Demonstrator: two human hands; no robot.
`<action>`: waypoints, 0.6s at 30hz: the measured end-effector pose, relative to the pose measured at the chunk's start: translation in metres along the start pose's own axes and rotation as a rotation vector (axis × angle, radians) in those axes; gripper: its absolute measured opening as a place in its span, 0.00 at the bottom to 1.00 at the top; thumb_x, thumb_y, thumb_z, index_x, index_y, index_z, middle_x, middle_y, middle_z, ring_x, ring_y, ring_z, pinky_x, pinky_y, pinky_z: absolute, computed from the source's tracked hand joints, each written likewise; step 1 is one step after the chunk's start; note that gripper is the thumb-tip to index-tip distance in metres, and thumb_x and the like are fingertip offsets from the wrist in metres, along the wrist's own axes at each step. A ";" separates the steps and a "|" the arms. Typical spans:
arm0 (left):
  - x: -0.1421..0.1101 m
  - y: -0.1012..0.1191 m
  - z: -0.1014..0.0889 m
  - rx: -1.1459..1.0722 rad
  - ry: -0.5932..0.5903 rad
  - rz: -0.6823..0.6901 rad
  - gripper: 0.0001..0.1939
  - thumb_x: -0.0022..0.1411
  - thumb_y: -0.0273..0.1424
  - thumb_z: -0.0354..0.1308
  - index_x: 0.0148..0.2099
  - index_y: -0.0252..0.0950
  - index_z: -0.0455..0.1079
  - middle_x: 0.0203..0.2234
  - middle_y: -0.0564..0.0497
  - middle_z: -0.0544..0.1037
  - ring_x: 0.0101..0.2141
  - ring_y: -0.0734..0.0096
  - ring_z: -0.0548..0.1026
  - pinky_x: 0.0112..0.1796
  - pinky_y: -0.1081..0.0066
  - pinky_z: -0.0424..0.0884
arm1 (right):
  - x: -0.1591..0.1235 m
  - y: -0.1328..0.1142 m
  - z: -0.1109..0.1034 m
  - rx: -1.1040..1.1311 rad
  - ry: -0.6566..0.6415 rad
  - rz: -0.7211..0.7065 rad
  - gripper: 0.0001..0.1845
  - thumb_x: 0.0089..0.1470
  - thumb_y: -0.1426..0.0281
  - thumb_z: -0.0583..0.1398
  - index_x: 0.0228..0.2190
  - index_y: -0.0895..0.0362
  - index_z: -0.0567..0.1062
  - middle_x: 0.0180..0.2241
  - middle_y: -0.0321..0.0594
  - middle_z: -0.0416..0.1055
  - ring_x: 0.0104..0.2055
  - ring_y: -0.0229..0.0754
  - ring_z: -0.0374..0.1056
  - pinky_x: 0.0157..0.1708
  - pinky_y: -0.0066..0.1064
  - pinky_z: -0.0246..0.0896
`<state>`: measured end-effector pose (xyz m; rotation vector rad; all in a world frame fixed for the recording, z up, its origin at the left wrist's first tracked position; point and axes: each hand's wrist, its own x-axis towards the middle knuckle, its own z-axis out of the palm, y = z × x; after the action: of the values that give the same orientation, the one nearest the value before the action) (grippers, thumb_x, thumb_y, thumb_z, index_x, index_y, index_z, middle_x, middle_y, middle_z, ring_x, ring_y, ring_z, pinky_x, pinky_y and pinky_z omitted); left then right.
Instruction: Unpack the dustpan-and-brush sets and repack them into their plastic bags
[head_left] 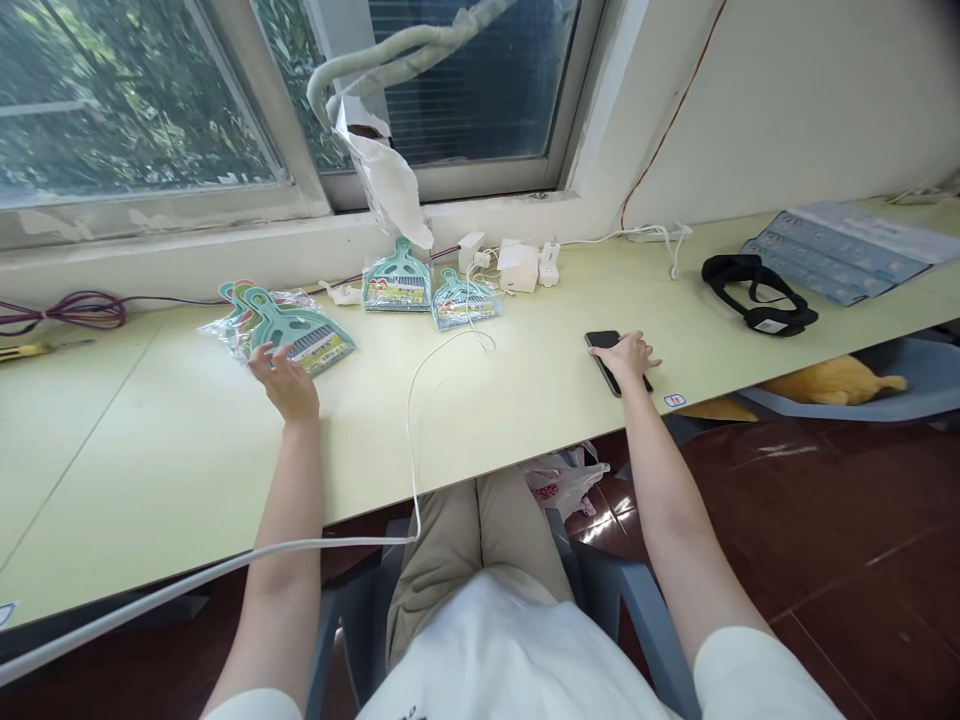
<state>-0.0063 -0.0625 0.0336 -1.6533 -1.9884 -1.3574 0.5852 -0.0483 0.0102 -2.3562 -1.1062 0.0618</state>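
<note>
My left hand (289, 385) is at the near edge of a pile of small dustpan-and-brush sets (300, 330) in clear plastic wrapping. Its fingers are apart and slightly bent, overlapping the wrapping; whether they touch it I cannot tell. On the right, my right hand (628, 357) lies across a black smartphone (602, 372) flat on the table. The thumb rests at the phone's left side, and the other fingers reach over its right side. Two more wrapped sets, a green one (399, 278) and a smaller-looking one (463, 302), lie by the wall.
A white cable (411, 400) runs over the table (510, 400) and across in front of me. Chargers (549, 265) and a small white box (517, 268) stand by the wall. To the right are a black head strap (772, 318) and blue printed packaging (840, 250).
</note>
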 end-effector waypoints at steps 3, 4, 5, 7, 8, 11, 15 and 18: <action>0.000 0.000 0.002 -0.004 -0.005 0.014 0.19 0.64 0.19 0.42 0.54 0.35 0.62 0.57 0.38 0.56 0.58 0.58 0.59 0.53 0.54 0.63 | 0.002 0.001 -0.002 -0.003 -0.032 0.081 0.41 0.36 0.52 0.69 0.47 0.59 0.62 0.53 0.65 0.64 0.60 0.67 0.54 0.55 0.67 0.38; 0.000 -0.001 0.003 -0.005 0.004 0.017 0.19 0.64 0.19 0.42 0.54 0.34 0.63 0.57 0.37 0.56 0.57 0.59 0.59 0.53 0.55 0.63 | 0.003 0.001 -0.003 -0.004 -0.045 0.077 0.41 0.36 0.52 0.69 0.47 0.59 0.62 0.53 0.64 0.64 0.60 0.67 0.54 0.55 0.66 0.39; 0.001 -0.002 0.003 -0.005 0.016 0.023 0.19 0.64 0.18 0.42 0.54 0.33 0.63 0.57 0.37 0.56 0.57 0.59 0.59 0.53 0.55 0.63 | 0.004 0.002 -0.003 -0.004 -0.051 0.067 0.42 0.35 0.51 0.69 0.47 0.59 0.62 0.53 0.64 0.65 0.60 0.67 0.54 0.55 0.66 0.39; 0.001 -0.006 0.005 -0.010 0.042 0.043 0.19 0.64 0.17 0.43 0.54 0.33 0.63 0.56 0.36 0.56 0.57 0.60 0.59 0.53 0.56 0.62 | 0.005 0.002 -0.003 -0.001 -0.039 0.045 0.42 0.34 0.50 0.69 0.46 0.59 0.63 0.51 0.63 0.66 0.59 0.67 0.55 0.55 0.65 0.40; 0.001 -0.007 0.006 -0.012 0.056 0.054 0.19 0.63 0.17 0.43 0.54 0.33 0.64 0.56 0.37 0.56 0.57 0.60 0.59 0.54 0.56 0.62 | 0.006 0.002 -0.003 0.003 -0.023 0.037 0.42 0.33 0.50 0.69 0.45 0.59 0.63 0.51 0.63 0.67 0.59 0.67 0.56 0.55 0.65 0.40; 0.001 -0.012 0.008 -0.019 0.084 0.075 0.20 0.62 0.17 0.44 0.53 0.35 0.65 0.55 0.37 0.57 0.56 0.59 0.60 0.54 0.55 0.62 | 0.005 0.001 -0.001 -0.001 0.024 0.034 0.43 0.32 0.51 0.70 0.45 0.60 0.64 0.50 0.62 0.67 0.57 0.66 0.58 0.55 0.61 0.42; 0.001 -0.017 0.011 -0.029 0.116 0.119 0.20 0.61 0.16 0.43 0.51 0.35 0.66 0.54 0.37 0.59 0.54 0.58 0.61 0.52 0.55 0.63 | 0.002 0.000 0.000 -0.027 0.021 0.042 0.41 0.33 0.53 0.70 0.45 0.60 0.63 0.51 0.62 0.67 0.57 0.65 0.58 0.55 0.59 0.43; 0.002 -0.020 0.013 -0.038 0.136 0.141 0.21 0.60 0.15 0.43 0.50 0.34 0.67 0.52 0.37 0.60 0.52 0.58 0.62 0.51 0.55 0.63 | 0.000 0.001 0.000 -0.029 0.024 0.014 0.40 0.36 0.53 0.69 0.45 0.59 0.63 0.51 0.62 0.67 0.58 0.64 0.57 0.55 0.60 0.41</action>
<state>-0.0195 -0.0502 0.0180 -1.6360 -1.7469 -1.4228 0.5856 -0.0489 0.0098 -2.3846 -1.0864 0.0227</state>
